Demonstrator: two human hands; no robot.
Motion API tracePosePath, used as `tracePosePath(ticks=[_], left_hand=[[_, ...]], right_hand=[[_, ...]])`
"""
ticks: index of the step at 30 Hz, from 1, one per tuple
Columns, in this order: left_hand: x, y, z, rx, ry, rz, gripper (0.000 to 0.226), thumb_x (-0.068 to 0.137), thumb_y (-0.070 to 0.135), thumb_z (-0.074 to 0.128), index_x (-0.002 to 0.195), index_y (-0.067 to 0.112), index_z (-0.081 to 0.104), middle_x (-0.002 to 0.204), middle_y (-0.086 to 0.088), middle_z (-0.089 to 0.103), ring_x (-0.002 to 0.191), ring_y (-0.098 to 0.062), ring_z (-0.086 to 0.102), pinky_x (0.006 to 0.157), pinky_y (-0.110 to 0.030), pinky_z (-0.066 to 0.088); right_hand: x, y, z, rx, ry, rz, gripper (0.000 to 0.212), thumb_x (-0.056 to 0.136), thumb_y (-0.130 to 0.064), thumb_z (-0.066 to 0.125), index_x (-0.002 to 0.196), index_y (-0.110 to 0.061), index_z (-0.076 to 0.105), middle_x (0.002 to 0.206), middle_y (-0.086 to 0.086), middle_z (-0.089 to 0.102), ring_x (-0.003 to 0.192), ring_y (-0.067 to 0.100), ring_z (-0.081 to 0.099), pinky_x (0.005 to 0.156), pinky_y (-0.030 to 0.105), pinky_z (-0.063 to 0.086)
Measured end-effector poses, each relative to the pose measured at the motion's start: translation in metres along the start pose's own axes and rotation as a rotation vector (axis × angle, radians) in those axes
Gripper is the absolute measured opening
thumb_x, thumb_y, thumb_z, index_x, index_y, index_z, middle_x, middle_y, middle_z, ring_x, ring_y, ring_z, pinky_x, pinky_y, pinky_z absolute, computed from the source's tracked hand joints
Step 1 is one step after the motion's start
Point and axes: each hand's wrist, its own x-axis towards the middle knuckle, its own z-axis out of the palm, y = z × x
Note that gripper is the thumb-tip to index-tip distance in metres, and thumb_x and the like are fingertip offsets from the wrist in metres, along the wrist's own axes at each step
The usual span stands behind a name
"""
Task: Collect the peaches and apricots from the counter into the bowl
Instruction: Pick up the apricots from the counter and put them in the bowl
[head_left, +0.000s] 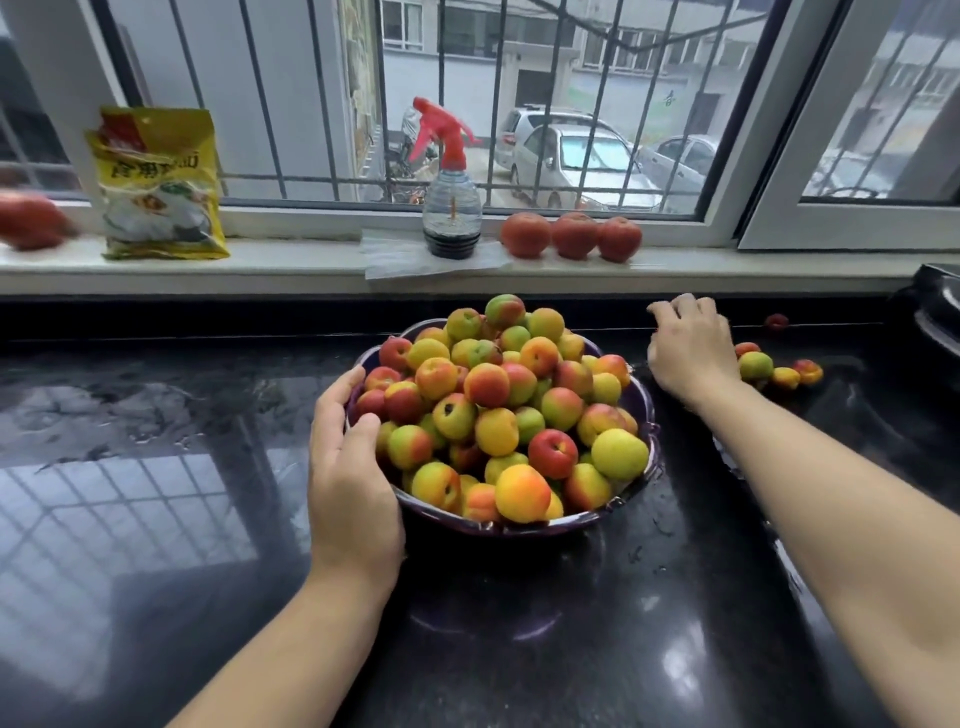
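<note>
Black glossy surface (156, 467) under a barred window carries a purple bowl (641, 402) heaped with peaches and apricots (498, 410). The left hand (350, 483) grips its rim. The right hand (688, 348), fingers loosely curled, holds nothing; loose fruits (779, 366) lie just beside it.

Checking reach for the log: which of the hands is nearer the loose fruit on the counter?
Right. The right hand is just beside the loose fruit; the left hand grips the bowl rim on its far side.
</note>
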Motion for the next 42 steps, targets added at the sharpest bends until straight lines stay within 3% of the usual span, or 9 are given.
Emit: tracePosePath(ticks=[6, 12, 15, 21, 26, 31, 36, 39, 42], left_hand=[[-0.001, 0.001, 0.000, -0.008, -0.017, -0.008, 0.041, 0.092, 0.032, 0.046, 0.127, 0.043, 0.064, 0.119, 0.019, 0.069, 0.112, -0.003, 0.067, 0.091, -0.030, 0.060], [-0.001, 0.000, -0.001, 0.003, -0.022, -0.023, 0.043, 0.091, 0.035, 0.045, 0.129, 0.046, 0.063, 0.127, 0.017, 0.065, 0.115, -0.001, 0.064, 0.097, -0.034, 0.055], [-0.001, 0.002, -0.002, 0.016, -0.022, -0.023, 0.044, 0.091, 0.034, 0.045, 0.130, 0.045, 0.062, 0.126, 0.018, 0.065, 0.114, 0.000, 0.064, 0.099, -0.034, 0.055], [-0.001, 0.004, -0.003, 0.045, -0.019, -0.018, 0.049, 0.091, 0.035, 0.044, 0.136, 0.040, 0.060, 0.135, 0.012, 0.061, 0.124, -0.008, 0.059, 0.110, -0.046, 0.051], [-0.002, 0.004, -0.003, 0.031, -0.029, -0.013, 0.047, 0.091, 0.035, 0.044, 0.134, 0.042, 0.061, 0.134, 0.010, 0.061, 0.123, -0.008, 0.060, 0.107, -0.044, 0.052], [-0.001, 0.002, -0.002, 0.028, -0.023, -0.009, 0.047, 0.090, 0.034, 0.044, 0.134, 0.041, 0.061, 0.130, 0.015, 0.062, 0.116, -0.001, 0.062, 0.100, -0.034, 0.053], [0.001, -0.001, -0.001, 0.031, 0.000, 0.031, 0.047, 0.090, 0.031, 0.044, 0.134, 0.037, 0.061, 0.122, 0.023, 0.063, 0.107, 0.012, 0.060, 0.096, -0.025, 0.050], [0.001, -0.001, -0.001, 0.016, -0.016, 0.027, 0.039, 0.098, 0.022, 0.043, 0.125, 0.043, 0.062, 0.107, 0.037, 0.067, 0.102, 0.014, 0.062, 0.081, -0.011, 0.053], [-0.001, -0.001, 0.000, 0.001, -0.016, 0.020, 0.039, 0.099, 0.020, 0.043, 0.124, 0.043, 0.062, 0.102, 0.040, 0.066, 0.101, 0.015, 0.063, 0.078, -0.008, 0.053]], right_hand=[[-0.016, -0.012, -0.007, 0.119, -0.233, 0.103, 0.035, 0.099, -0.020, 0.050, 0.129, -0.012, 0.066, 0.130, 0.022, 0.059, 0.121, 0.042, 0.051, 0.102, 0.042, 0.045], [-0.044, -0.021, -0.073, 0.904, 0.046, 0.306, 0.032, 0.086, -0.029, 0.077, 0.116, -0.022, 0.069, 0.107, 0.006, 0.068, 0.096, 0.020, 0.066, 0.080, 0.027, 0.052], [-0.059, -0.046, -0.123, 1.345, -0.057, 0.091, 0.027, 0.080, -0.040, 0.079, 0.105, -0.034, 0.071, 0.099, 0.003, 0.070, 0.096, 0.019, 0.071, 0.082, 0.030, 0.056], [-0.079, -0.079, -0.132, 1.148, -0.129, -0.086, 0.021, 0.088, -0.033, 0.076, 0.108, -0.030, 0.072, 0.096, -0.009, 0.071, 0.092, -0.002, 0.065, 0.082, 0.015, 0.050], [-0.083, -0.047, -0.112, 1.385, 0.092, 0.307, 0.024, 0.096, -0.040, 0.057, 0.090, -0.025, 0.074, 0.089, -0.008, 0.075, 0.092, 0.006, 0.068, 0.079, 0.021, 0.051], [-0.080, 0.007, -0.045, 0.382, -0.066, 0.296, 0.031, 0.095, -0.018, 0.054, 0.123, -0.014, 0.067, 0.135, 0.016, 0.059, 0.127, 0.034, 0.045, 0.108, 0.038, 0.035], [-0.061, 0.043, -0.022, 0.100, -0.239, 0.332, 0.062, 0.100, -0.046, 0.045, 0.154, -0.019, 0.031, 0.164, 0.021, 0.016, 0.152, 0.038, 0.005, 0.123, 0.048, 0.005], [-0.064, 0.048, -0.023, 0.063, -0.224, 0.378, 0.059, 0.099, -0.042, 0.048, 0.150, -0.013, 0.038, 0.156, 0.023, 0.033, 0.148, 0.039, 0.018, 0.123, 0.049, 0.010], [-0.083, 0.051, -0.023, 0.072, 0.079, 0.312, 0.041, 0.089, -0.024, 0.060, 0.128, -0.011, 0.058, 0.129, 0.021, 0.056, 0.123, 0.041, 0.042, 0.108, 0.050, 0.033]])
